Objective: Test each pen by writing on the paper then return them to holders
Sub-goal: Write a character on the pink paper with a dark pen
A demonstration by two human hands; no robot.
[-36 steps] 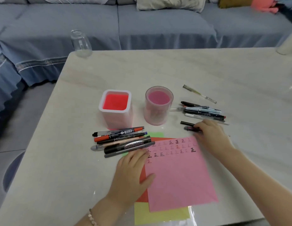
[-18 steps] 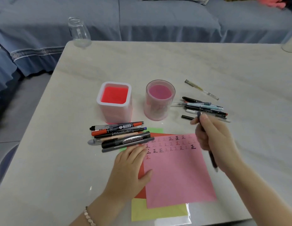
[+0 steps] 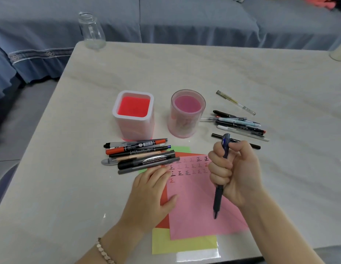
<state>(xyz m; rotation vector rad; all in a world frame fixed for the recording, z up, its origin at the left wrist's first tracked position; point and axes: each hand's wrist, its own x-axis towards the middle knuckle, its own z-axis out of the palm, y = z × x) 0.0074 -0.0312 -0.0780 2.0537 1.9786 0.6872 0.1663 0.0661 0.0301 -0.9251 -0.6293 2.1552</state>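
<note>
Square holder (image 3: 133, 119): red base visible inside. Round holder (image 3: 186, 119) beside it: pink base visible. Right hand (image 3: 234, 172): grip closed as a fist round a dark pen (image 3: 218, 197), tip down over the pink paper (image 3: 196, 206). Left hand (image 3: 150, 195): grip flat, fingers straight, pressing the paper's left edge. Markers (image 3: 139, 155) lie left of the paper, loose pens (image 3: 240, 124) right of the round holder. Pale table (image 3: 242, 73); blue sofa (image 3: 185, 20) behind.

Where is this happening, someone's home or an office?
Most likely a home living room: a sofa under blue fabric covers stands right behind the marble-pattern table, and a glass bottle sits at its corner.
</note>
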